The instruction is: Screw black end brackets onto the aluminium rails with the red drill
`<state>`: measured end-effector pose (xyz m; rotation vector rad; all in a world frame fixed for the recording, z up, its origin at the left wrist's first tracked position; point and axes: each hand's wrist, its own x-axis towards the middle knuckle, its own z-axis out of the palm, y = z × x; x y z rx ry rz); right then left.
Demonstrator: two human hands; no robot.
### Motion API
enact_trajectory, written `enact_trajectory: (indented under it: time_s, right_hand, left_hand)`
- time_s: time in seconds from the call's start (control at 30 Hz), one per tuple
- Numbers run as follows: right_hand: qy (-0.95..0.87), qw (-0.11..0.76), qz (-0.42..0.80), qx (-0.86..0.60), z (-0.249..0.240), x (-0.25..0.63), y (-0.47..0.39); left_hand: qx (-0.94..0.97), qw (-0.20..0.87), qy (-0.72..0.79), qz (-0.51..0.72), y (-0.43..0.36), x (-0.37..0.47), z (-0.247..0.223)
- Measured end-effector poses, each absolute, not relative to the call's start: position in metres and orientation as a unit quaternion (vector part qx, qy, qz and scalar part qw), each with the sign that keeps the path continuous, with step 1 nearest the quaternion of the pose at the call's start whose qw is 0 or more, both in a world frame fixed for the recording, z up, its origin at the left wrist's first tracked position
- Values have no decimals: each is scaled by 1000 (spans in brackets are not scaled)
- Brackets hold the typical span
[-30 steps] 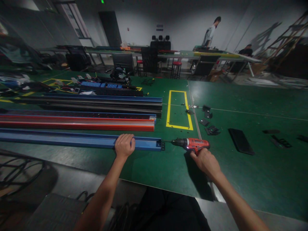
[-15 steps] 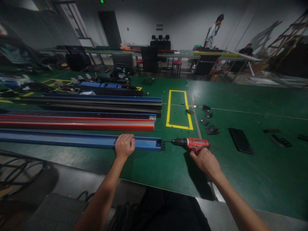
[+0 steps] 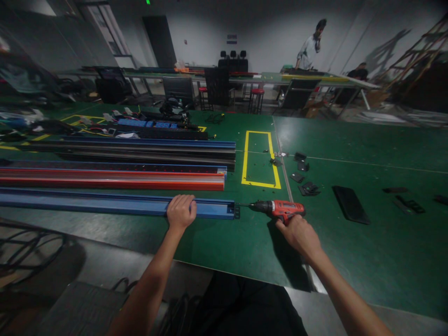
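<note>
My left hand (image 3: 181, 212) is closed over a long blue metal channel (image 3: 213, 209) that lies along the front of the green table. A small black end bracket (image 3: 237, 213) sits at the channel's right end. In my right hand (image 3: 301, 233) is a red cordless drill (image 3: 287, 209), gripped by its handle and held level. Its long thin bit (image 3: 243, 204) points left and reaches the channel's end by the bracket. Whether a screw is under the tip is too small to tell.
Behind the blue channel lie a red channel (image 3: 175, 181) and several dark profiles (image 3: 196, 153). Small black plates (image 3: 308, 188) and a flat black case (image 3: 350, 204) are on the right. A yellow tape rectangle (image 3: 245, 158) marks the table. A person (image 3: 308, 49) stands at the far table.
Both my hands, the drill and the blue channel stay where they were. Only the person in the background has shifted posture slightly.
</note>
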<state>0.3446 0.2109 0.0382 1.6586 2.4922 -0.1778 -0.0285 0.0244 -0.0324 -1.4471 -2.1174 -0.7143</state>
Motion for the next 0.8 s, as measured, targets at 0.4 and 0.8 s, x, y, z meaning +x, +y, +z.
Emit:
enact_trajectory:
  time_s: [0.4,0.8]
  right_hand:
    - [848,39,-43,527,37,347,211]
    - [835,44,-49,546,38,345,209]
  left_hand:
    - [-530,240,-771,-260,24,-29,-31]
    - [-528,239,-772,-261,25,-28,-31]
